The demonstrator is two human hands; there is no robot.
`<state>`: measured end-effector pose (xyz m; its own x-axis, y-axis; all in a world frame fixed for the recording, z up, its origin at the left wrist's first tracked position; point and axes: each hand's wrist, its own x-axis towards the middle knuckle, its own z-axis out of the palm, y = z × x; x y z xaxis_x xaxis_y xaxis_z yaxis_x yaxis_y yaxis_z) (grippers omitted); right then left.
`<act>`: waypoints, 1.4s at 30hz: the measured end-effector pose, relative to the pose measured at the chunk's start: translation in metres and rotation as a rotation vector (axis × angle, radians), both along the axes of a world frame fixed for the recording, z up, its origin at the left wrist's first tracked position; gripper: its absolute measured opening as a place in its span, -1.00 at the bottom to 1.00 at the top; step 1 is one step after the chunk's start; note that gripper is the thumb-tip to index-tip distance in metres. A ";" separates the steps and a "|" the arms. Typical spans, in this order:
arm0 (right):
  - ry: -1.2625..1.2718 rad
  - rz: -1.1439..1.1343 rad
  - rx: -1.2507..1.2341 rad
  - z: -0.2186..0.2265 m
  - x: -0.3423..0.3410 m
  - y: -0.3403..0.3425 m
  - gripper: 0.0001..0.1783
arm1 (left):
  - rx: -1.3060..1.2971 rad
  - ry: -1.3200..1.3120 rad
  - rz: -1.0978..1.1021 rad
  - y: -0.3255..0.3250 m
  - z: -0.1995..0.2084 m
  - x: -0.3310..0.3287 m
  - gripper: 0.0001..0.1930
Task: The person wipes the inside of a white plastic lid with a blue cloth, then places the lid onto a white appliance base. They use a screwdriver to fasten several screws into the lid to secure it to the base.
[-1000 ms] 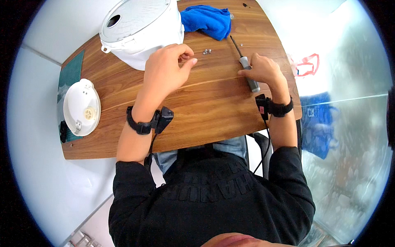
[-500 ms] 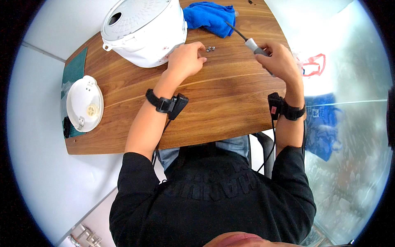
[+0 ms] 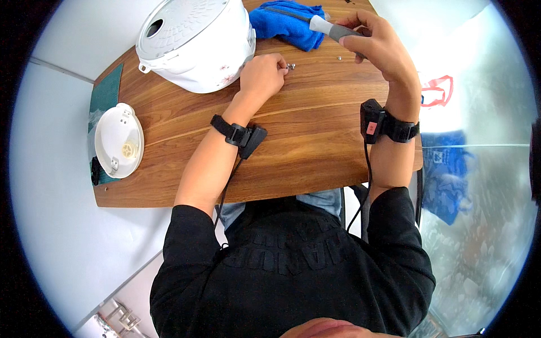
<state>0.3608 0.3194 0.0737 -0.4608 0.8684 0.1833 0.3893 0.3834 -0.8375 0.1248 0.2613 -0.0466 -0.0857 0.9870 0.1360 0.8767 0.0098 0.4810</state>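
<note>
My left hand (image 3: 264, 75) rests on the table beside the white rice cooker (image 3: 197, 59), fingers curled and tips pinched at a small cluster of metal screws (image 3: 291, 66). Whether a screw is lifted off the wood is too small to tell. Raised over the table's right side, my right hand (image 3: 376, 45) is closed around the grey handle of a screwdriver (image 3: 323, 26). Its dark shaft points left across a blue cloth (image 3: 282, 25). One loose screw (image 3: 339, 58) lies apart from the others, below the screwdriver.
A round white lid-like part (image 3: 104, 141) with metal brackets and a yellowish disc sits at the table's left, partly on a green mat (image 3: 107, 90). A small black object (image 3: 94, 170) lies by the mat's edge. The glass-like panel (image 3: 479, 186) stands right of the table.
My left hand has shifted right, onto the screws. My right hand has risen away from me with the screwdriver, its shaft now over the blue cloth. A single loose screw now shows below it.
</note>
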 end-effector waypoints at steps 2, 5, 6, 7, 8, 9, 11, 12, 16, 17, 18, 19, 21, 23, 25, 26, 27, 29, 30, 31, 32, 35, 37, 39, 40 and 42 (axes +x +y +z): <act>0.068 0.016 0.023 0.003 -0.004 0.001 -0.56 | 0.015 -0.004 -0.005 0.000 0.000 0.000 -0.87; 0.074 0.029 0.084 -0.006 -0.008 0.013 -0.54 | 0.016 0.013 -0.011 -0.001 0.002 0.001 -0.87; 0.085 0.029 0.121 -0.010 -0.010 0.016 -0.56 | -0.001 0.013 -0.012 0.000 0.004 0.001 -0.88; 0.096 0.027 0.157 -0.012 -0.012 0.016 -0.56 | -0.018 0.011 -0.016 -0.001 0.007 0.001 -0.88; 0.106 0.025 0.193 -0.012 -0.015 0.016 -0.57 | 0.005 -0.004 -0.017 -0.003 0.010 0.001 -0.88; 0.093 0.004 0.078 -0.007 -0.013 0.014 -0.61 | 0.028 -0.020 -0.017 -0.007 0.015 0.000 -0.89; 0.067 -0.035 -0.150 0.024 -0.012 -0.002 -0.68 | 0.031 -0.131 -0.023 -0.015 0.016 -0.007 -0.90; 0.107 -0.030 -0.136 0.022 -0.011 -0.001 -0.70 | 0.011 -0.228 -0.033 -0.018 0.014 -0.014 -0.91; 0.150 -0.106 -0.095 0.025 -0.011 0.000 -0.69 | -0.190 -0.836 -0.033 -0.035 0.030 -0.028 -0.96; 0.134 -0.148 -0.088 0.027 -0.013 -0.001 -0.67 | -0.205 -0.992 -0.033 -0.037 0.031 -0.032 -0.96; 0.189 -0.149 -0.023 0.018 -0.013 0.005 -0.65 | -0.200 -1.089 -0.051 -0.039 0.030 -0.035 -0.95; 0.245 -0.148 0.046 -0.001 -0.011 0.015 -0.63 | -0.191 -1.186 -0.072 -0.039 0.028 -0.037 -0.94; 0.383 -0.152 0.086 -0.016 -0.013 0.026 -0.61 | -0.195 -1.355 -0.100 -0.042 0.031 -0.038 -0.92; 0.535 -0.168 0.026 -0.018 -0.016 0.031 -0.59 | -0.229 -1.510 -0.123 -0.044 0.035 -0.028 -0.89; 0.627 -0.234 0.023 -0.021 -0.018 0.033 -0.67 | -0.248 -1.590 -0.176 -0.044 0.031 -0.028 -0.86; 0.670 -0.273 0.030 -0.020 -0.019 0.031 -0.68 | -0.253 -1.621 -0.174 -0.045 0.031 -0.027 -0.86; 0.714 -0.311 0.037 -0.019 -0.020 0.030 -0.70 | -0.258 -1.653 -0.171 -0.046 0.030 -0.028 -0.86; 0.763 -0.265 0.042 -0.020 -0.014 0.029 -0.74 | -0.257 -1.733 -0.190 -0.048 0.028 -0.033 -0.85; 0.793 -0.284 0.042 -0.019 -0.014 0.029 -0.75 | -0.255 -1.774 -0.199 -0.050 0.028 -0.035 -0.85; 0.826 -0.300 0.040 -0.019 -0.015 0.029 -0.75 | -0.251 -1.813 -0.206 -0.051 0.028 -0.038 -0.84; 0.834 -0.280 0.021 -0.016 -0.015 0.027 -0.77 | -0.225 -1.799 -0.217 -0.053 0.028 -0.039 -0.84; 0.883 -0.281 0.004 -0.010 -0.023 0.019 -0.78 | -0.156 -1.766 -0.251 -0.057 0.029 -0.039 -0.83; 0.900 -0.240 -0.001 -0.011 -0.019 0.021 -0.78 | -0.112 -1.754 -0.280 -0.057 0.032 -0.037 -0.84; 0.912 -0.204 0.007 -0.011 -0.017 0.023 -0.79 | -0.065 -1.720 -0.301 -0.058 0.033 -0.036 -0.84; 0.917 -0.191 0.017 -0.012 -0.016 0.023 -0.80 | -0.043 -1.701 -0.313 -0.059 0.034 -0.037 -0.84; 0.920 -0.186 0.035 -0.011 -0.018 0.020 -0.81 | -0.035 -1.695 -0.309 -0.060 0.034 -0.037 -0.84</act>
